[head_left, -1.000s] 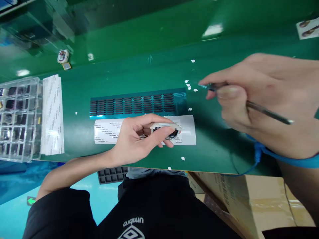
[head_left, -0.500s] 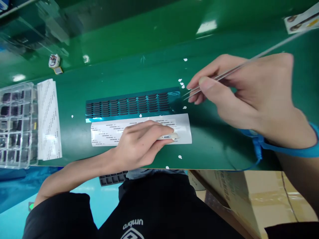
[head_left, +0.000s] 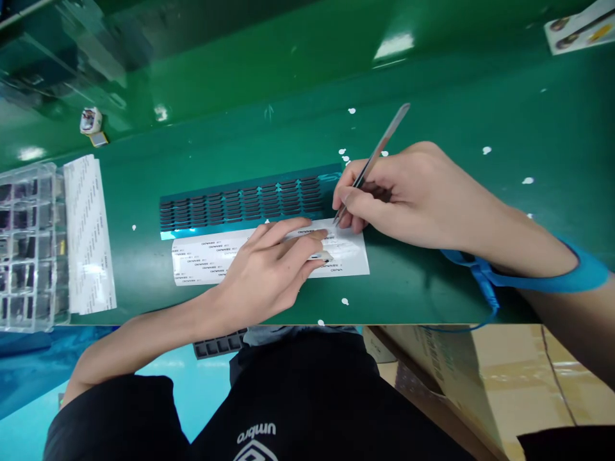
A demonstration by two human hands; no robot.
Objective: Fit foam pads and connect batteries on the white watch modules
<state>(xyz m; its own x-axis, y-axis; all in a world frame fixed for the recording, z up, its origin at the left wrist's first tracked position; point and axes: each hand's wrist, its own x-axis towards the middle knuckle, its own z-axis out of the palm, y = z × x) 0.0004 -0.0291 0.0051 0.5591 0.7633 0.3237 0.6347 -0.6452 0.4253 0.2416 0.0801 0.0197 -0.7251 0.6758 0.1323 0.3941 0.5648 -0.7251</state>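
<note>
A printed white sheet (head_left: 202,259) lies near the table's front edge, partly under my left hand (head_left: 276,262). That hand grips a small white part (head_left: 321,255) between thumb and fingers, and its other fingers press on the sheet. My right hand (head_left: 384,192) holds metal tweezers (head_left: 384,139) like a pen. Their tips point down at the sheet's upper edge, just right of my left fingertips; whether they grip anything is too small to tell. Behind the sheet lies a blue film strip (head_left: 331,186) bearing rows of small dark pieces (head_left: 240,203).
A clear compartment tray (head_left: 33,250) with dark parts stands at the left, beside a stack of printed white sheets (head_left: 91,237). A small white device (head_left: 90,120) sits at the back left. White dots (head_left: 344,301) are scattered about. A blue wrist strap (head_left: 552,278) trails a cord.
My right hand has moved left and down, bringing the tweezers from beside the blue strip to the white sheet, now held more upright. The left fingers have spread further over the sheet.
</note>
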